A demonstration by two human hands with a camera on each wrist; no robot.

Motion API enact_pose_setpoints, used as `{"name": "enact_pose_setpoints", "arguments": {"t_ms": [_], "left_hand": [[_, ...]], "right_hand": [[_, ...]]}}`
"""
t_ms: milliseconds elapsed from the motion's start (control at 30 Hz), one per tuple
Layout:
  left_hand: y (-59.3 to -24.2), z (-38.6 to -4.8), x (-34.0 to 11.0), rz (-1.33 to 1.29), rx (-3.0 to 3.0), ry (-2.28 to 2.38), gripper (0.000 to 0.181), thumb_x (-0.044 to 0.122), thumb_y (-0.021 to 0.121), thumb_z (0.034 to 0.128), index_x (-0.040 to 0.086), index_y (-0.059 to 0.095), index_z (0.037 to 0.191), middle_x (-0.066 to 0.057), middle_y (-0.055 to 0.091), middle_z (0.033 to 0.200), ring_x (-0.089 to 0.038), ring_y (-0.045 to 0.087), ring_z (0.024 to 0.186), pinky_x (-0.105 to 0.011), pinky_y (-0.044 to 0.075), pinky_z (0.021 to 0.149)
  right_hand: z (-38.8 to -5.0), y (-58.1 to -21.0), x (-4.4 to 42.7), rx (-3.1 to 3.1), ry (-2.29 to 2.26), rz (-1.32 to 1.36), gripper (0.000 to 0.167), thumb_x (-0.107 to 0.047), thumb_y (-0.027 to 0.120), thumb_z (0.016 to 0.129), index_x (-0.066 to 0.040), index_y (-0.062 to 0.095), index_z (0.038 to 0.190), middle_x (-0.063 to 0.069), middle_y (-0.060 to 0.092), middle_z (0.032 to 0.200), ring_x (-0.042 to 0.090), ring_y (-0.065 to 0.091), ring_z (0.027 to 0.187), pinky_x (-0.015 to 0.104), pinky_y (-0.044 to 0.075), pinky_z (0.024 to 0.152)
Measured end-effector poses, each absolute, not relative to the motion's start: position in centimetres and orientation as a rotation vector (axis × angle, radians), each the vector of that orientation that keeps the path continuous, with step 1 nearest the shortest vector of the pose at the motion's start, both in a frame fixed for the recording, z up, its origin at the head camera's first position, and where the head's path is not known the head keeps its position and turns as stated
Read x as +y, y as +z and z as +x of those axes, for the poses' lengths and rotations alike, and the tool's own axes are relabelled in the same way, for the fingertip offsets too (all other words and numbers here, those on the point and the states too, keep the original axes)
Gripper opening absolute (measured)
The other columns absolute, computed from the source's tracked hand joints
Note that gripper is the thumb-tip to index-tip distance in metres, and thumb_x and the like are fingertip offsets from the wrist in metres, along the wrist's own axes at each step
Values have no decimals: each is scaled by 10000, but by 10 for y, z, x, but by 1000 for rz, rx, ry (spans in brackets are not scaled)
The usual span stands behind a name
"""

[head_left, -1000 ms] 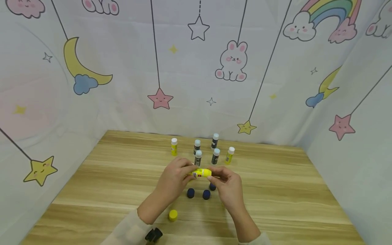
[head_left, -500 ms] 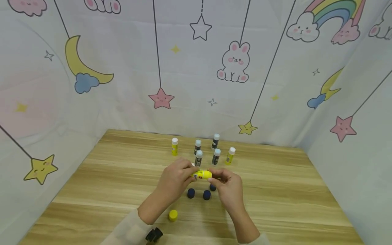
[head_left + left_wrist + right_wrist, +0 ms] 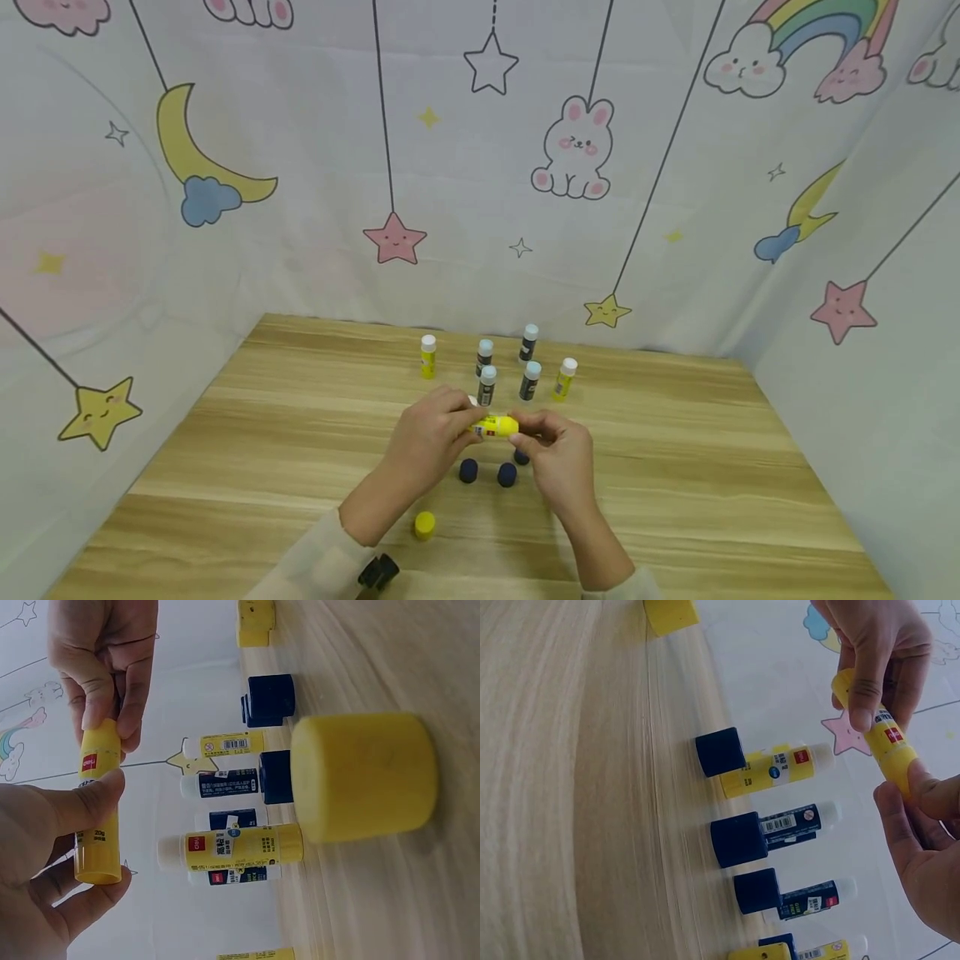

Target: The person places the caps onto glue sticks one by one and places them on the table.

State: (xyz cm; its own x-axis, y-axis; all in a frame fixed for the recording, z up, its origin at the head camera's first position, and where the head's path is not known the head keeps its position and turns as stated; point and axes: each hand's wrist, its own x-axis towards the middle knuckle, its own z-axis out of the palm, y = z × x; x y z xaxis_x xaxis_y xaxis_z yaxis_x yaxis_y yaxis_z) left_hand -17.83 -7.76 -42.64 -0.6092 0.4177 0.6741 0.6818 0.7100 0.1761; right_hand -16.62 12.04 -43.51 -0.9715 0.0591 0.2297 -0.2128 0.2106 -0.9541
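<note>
Between both hands a yellow glue stick (image 3: 495, 427) lies sideways above the table. My left hand (image 3: 431, 429) pinches its left end. My right hand (image 3: 562, 458) pinches its rounded right end with thumb and fingers. In the left wrist view the glue stick (image 3: 97, 802) shows a red label patch, and the left thumb lies across it. Below the hands stand dark blue caps (image 3: 507, 475). A yellow cap (image 3: 424, 525) stands nearer the front, looming large in the left wrist view. A white-topped yellow glue stick (image 3: 244, 847) stands behind, mostly hidden by the left hand in the head view.
Further back stand several white-topped glue sticks: a yellow one (image 3: 427, 358) at left, another yellow one (image 3: 566, 380) at right, and dark ones (image 3: 529, 382) between. A black object (image 3: 378, 572) is beside the left sleeve. A printed cloth (image 3: 322, 275) encloses the wooden table (image 3: 675, 483).
</note>
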Motion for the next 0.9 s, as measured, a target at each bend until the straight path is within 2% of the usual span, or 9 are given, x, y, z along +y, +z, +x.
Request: {"name": "enact_pose_setpoints", "arguments": {"t_ms": [433,900], "left_hand": [[-427,-180,-76,-859,-2345,-475,353,201,914,735,137,805,1064,65,693,921,-100,619,878,-204,568,728],[-430,-175,-75,-836,-2362,-458,366,261,907,748,165,804,1085,72,690,922,-84,619,863,-189,555,698]], "right_hand": [[-168,-434,127,-2315,1916,138,190,48,806,813,-40,770,978,72,757,1090,246,724,999,270,604,814],[-167,-431,130,-2345,1962,115,239,-28,810,845,-70,764,1077,70,729,1118,232,698,1040,247,588,852]]}}
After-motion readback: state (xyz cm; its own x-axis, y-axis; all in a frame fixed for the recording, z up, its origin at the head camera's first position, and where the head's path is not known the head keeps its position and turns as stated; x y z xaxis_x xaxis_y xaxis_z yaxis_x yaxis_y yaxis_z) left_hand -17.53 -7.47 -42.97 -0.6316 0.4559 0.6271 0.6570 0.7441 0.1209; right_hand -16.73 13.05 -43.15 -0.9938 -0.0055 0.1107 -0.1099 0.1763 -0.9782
